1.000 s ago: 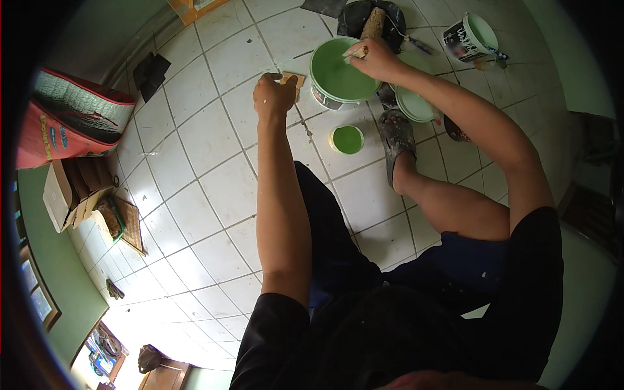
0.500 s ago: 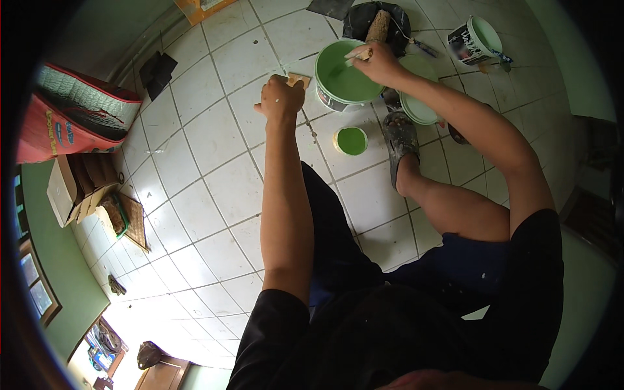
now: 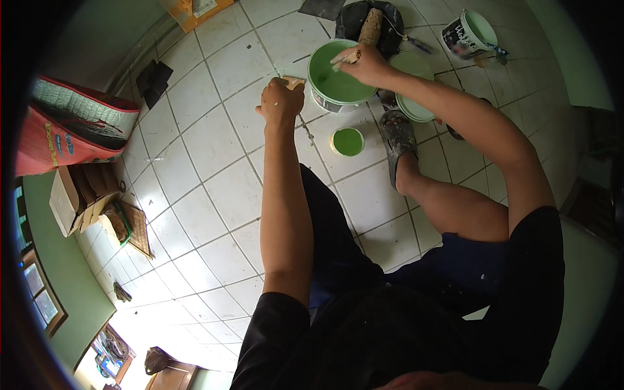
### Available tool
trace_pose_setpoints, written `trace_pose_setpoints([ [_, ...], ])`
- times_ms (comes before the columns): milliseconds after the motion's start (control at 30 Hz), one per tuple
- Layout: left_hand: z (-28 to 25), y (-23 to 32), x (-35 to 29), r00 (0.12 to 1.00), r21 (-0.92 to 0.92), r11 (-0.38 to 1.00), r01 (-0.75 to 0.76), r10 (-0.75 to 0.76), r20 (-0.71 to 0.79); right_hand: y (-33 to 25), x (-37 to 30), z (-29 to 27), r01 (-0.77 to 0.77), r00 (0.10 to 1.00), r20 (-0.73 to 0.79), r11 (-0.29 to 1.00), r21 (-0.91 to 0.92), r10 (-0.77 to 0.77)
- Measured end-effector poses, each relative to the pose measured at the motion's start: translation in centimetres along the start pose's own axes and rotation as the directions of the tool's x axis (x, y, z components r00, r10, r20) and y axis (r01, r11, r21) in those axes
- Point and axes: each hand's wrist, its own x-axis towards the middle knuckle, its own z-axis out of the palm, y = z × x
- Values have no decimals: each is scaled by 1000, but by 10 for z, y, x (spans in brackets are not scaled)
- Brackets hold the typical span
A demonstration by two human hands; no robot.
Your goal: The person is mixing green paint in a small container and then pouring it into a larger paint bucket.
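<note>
My right hand (image 3: 365,67) is closed round a small pale tool with a wooden-looking part (image 3: 339,63); its exact kind is hidden by the fingers. It is above the open mouth of a large bucket (image 3: 314,81) of light green paint. To the left of that bucket, my left hand (image 3: 281,102) is closed on a small flat tan piece (image 3: 296,82), whose edge shows beyond the fingers. A little tub (image 3: 347,142) of brighter green paint stands on the tiles nearer to me.
Beside the large bucket lies a pale green lid (image 3: 416,97). Behind it are a paint roller (image 3: 371,27) and a black bag (image 3: 390,42). A smaller bucket (image 3: 465,42) stands at far right. Left are a red foil-lined bag (image 3: 71,140) and a cardboard box (image 3: 65,201).
My right hand has moved a little left over the bucket, with the tool still in it. The left hand keeps its hold on the tan piece. The view has shifted slightly.
</note>
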Motion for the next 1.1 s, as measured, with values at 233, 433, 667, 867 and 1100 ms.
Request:
trace_pose_setpoints([
  [233, -4, -9, 4, 1000, 10, 1000, 22, -22, 10, -10, -3, -18, -122, 987, 42, 899, -421, 153],
  [433, 0, -7, 4, 1000, 14, 1000, 24, -24, -3, -27, -11, 19, 31, 990, 137, 995, -92, -18],
  [667, 4, 2, 0, 1000, -20, 1000, -9, 9, 16, -8, 2, -12, 119, 992, 2, 959, -257, -122],
  [867, -8, -13, 3, 1000, -6, 1000, 25, -25, -4, -42, -16, 5, -44, 954, 252, 908, -417, 162],
  [1100, 2, 1, -1, 1000, -33, 999, -4, 5, 25, -14, 5, 5, 28, 999, -14, 993, -118, -30],
])
